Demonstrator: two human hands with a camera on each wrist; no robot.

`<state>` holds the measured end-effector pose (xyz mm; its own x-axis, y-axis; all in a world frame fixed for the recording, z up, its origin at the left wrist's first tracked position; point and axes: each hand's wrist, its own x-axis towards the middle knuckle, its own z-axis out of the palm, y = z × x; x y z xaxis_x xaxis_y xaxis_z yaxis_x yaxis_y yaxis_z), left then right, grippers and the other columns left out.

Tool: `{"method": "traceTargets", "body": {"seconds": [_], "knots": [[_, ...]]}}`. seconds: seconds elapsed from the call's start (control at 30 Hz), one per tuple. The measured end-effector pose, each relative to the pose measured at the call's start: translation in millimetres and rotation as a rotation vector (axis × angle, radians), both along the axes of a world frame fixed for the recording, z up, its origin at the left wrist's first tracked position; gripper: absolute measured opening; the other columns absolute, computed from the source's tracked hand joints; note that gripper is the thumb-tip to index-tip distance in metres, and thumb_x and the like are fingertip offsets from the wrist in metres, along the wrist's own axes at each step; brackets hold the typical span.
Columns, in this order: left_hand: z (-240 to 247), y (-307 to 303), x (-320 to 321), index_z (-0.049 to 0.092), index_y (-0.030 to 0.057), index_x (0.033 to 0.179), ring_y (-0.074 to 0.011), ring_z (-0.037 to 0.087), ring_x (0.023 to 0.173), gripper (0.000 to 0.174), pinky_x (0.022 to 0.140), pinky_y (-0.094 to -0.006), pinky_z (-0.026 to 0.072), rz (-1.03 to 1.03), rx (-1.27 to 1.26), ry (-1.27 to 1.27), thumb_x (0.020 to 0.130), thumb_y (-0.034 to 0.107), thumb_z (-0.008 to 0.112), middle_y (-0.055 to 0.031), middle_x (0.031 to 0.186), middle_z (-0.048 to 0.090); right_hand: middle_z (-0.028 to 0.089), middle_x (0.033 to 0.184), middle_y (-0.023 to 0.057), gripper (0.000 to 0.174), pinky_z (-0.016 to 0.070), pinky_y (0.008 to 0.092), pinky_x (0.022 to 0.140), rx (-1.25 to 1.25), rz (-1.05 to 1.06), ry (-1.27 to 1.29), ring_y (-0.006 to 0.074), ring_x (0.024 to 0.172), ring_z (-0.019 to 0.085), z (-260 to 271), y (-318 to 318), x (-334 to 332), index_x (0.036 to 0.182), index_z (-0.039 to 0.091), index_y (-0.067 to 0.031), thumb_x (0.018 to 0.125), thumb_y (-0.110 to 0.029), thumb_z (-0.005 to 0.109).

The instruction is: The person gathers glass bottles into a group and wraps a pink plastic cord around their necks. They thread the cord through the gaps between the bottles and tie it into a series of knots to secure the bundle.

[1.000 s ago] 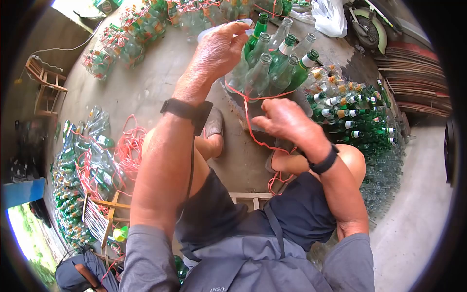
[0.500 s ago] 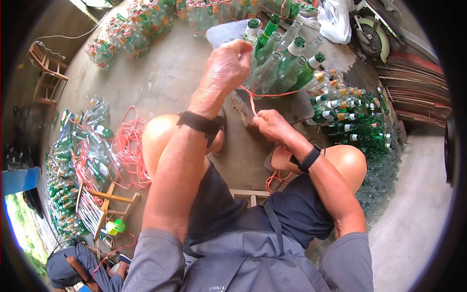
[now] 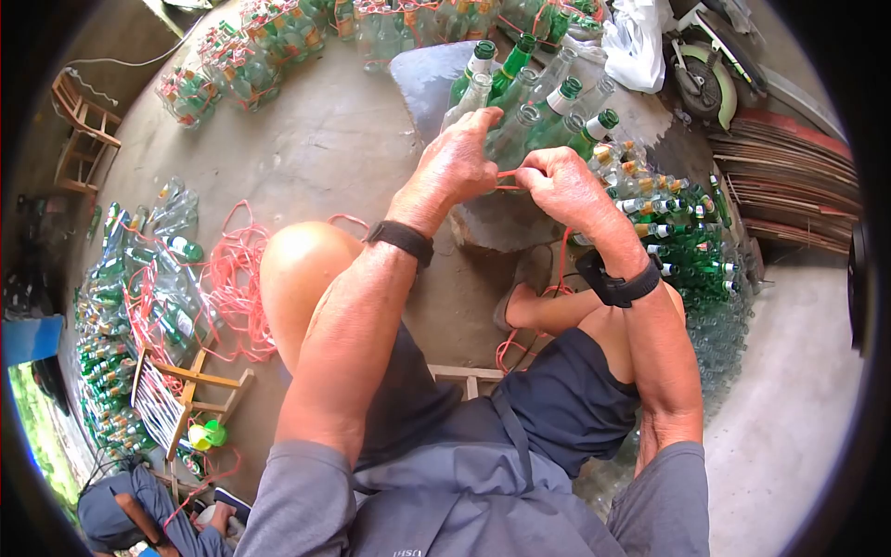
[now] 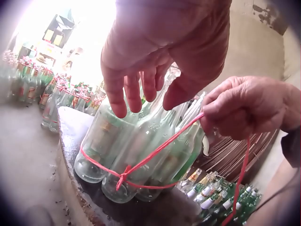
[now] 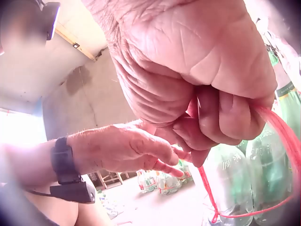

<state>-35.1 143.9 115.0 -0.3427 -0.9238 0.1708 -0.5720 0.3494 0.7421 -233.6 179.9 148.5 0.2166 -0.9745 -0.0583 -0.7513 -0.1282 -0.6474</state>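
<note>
bottles [image 4: 141, 141] stand upright, long axes roughly vertical, on the counter [image 4: 73, 127] in front of the seated person. red twine [image 4: 174, 136] circles them low down, and from its knot [image 4: 122, 179] on the near side one length slants up to the right hand [image 3: 566, 190], which pinches it. the left hand [image 3: 445, 172], nearer the bottle necks, has its fingers apart.

Glossy glass btls [image 4: 129, 153], plastic twine [image 4: 160, 148]
</note>
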Motion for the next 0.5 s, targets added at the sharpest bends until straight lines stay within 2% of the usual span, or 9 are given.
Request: {"method": "traceTargets", "body": {"seconds": [0.07, 0.13, 0.17, 0.23, 0.5], "knots": [[-6, -1, -4, 0.054, 0.0055, 0.149, -0.0376, 0.059, 0.136, 0.070, 0.114, -0.0455, 0.0482, -0.021, -0.018, 0.004, 0.086, 0.023, 0.080, -0.0201, 0.148, 0.061, 0.067, 0.070, 0.0156, 0.021, 0.0513, 0.0381, 0.066, -0.032, 0.012, 0.037, 0.0172, 0.067, 0.062, 6, -3, 0, 0.091, 0.074, 0.0048, 0.093, -0.014, 0.065], [-8, 0, -9, 0.055, 0.0057, 0.147, -0.0384, 0.057, 0.137, 0.068, 0.113, -0.0463, 0.0483, -0.049, -0.033, 0.054, 0.082, 0.013, 0.074, -0.0194, 0.145, 0.061, 0.068, 0.071, 0.0185, 0.020, 0.0519, 0.0396, 0.067, -0.066, 0.029, 0.076, 0.0196, 0.066, 0.063, 11, -7, -2, 0.091, 0.074, 0.0045, 0.093, -0.014, 0.066], [-9, 1, -11, 0.055, 0.0057, 0.147, -0.0384, 0.057, 0.137, 0.068, 0.113, -0.0463, 0.0483, -0.049, -0.034, 0.059, 0.082, 0.013, 0.074, -0.0194, 0.145, 0.061, 0.068, 0.071, 0.0185, 0.020, 0.0519, 0.0396, 0.067, -0.067, 0.029, 0.081, 0.0196, 0.066, 0.063, 14, -9, -3, 0.091, 0.074, 0.0045, 0.093, -0.014, 0.066], [-8, 2, -14, 0.055, 0.0063, 0.148, -0.0377, 0.057, 0.137, 0.071, 0.113, -0.0466, 0.0480, -0.012, -0.026, 0.048, 0.082, 0.018, 0.078, -0.0186, 0.145, 0.062, 0.074, 0.087, 0.0236, 0.025, 0.0581, 0.0495, 0.083, -0.041, 0.059, 0.176, 0.0421, 0.089, 0.074, 23, -12, -2, 0.093, 0.078, -0.0018, 0.088, -0.021, 0.064], [-19, -3, -27, 0.057, 0.0045, 0.145, -0.0372, 0.058, 0.135, 0.069, 0.113, -0.0472, 0.0485, 0.018, -0.106, 0.121, 0.083, 0.023, 0.081, -0.0190, 0.143, 0.062, 0.075, 0.090, 0.0205, 0.022, 0.0579, 0.0520, 0.083, -0.177, 0.115, 0.358, 0.0417, 0.091, 0.073, 52, -16, 2, 0.091, 0.079, -0.0059, 0.088, -0.023, 0.066]]}}
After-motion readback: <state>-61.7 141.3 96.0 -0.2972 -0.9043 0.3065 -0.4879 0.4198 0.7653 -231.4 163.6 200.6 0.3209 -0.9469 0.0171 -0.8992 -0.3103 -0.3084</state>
